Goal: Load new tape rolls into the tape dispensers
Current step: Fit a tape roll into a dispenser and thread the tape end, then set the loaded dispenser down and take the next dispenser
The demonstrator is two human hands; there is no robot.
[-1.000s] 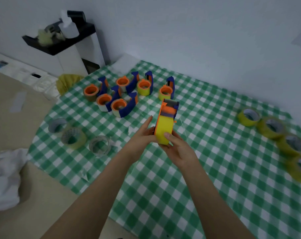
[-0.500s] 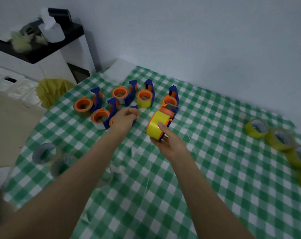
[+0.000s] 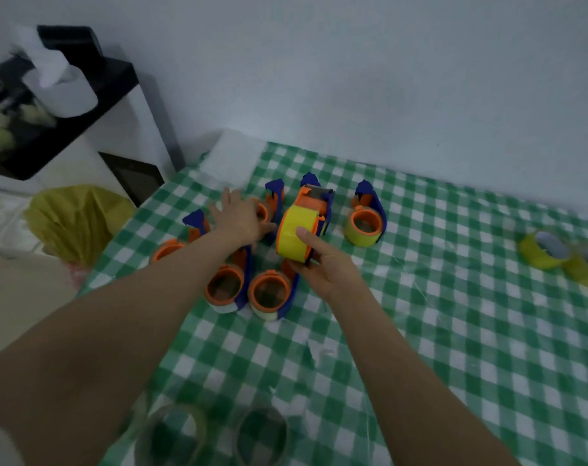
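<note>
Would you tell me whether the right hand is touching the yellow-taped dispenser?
Touching. The head view shows the right hand gripping the dispenser, thumb pressed on its yellow tape.

green-white checked tablecloth (image 3: 454, 331), yellow tape roll (image 3: 294, 235) (orange-rimmed)

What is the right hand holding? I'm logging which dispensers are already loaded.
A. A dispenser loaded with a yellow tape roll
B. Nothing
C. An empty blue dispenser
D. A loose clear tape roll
A: the right hand grips an orange-and-blue dispenser with a yellow roll in it, held above the checked tablecloth beside the other dispensers.
</note>
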